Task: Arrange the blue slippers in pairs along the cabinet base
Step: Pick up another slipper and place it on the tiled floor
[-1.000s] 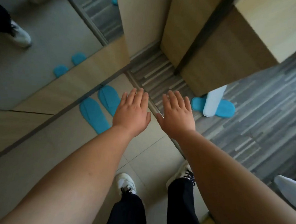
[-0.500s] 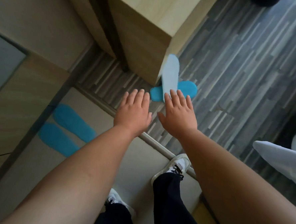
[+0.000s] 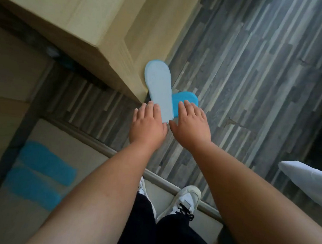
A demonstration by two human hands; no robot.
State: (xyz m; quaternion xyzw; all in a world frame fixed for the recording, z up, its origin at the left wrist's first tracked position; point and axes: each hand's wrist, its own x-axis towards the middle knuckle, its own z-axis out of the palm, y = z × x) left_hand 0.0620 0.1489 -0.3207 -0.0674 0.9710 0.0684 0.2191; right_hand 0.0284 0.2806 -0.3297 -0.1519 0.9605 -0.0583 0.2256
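Note:
One blue slipper [image 3: 159, 87] lies sole up, pale side showing, against the corner of the wooden cabinet [image 3: 112, 49]. It crosses over a second blue slipper [image 3: 185, 99] lying flat on the grey plank floor. My left hand [image 3: 148, 125] hovers at the near end of the upturned slipper, fingers apart, holding nothing. Just right of it, my right hand [image 3: 191, 123] is spread over the lower slipper's near edge. Two more blue slippers [image 3: 42, 173] lie side by side on the beige tiles at lower left, blurred.
A metal threshold strip [image 3: 162, 180] separates the tiles from the grey plank floor [image 3: 262, 81]. My white shoes [image 3: 185, 198] stand at the strip. A white cloth-like object [image 3: 307, 180] juts in at the right edge.
The view has swung right and closer to the crossed slippers. Both hands have moved forward and now reach their near ends. The pair on the tiles has slid to the lower left.

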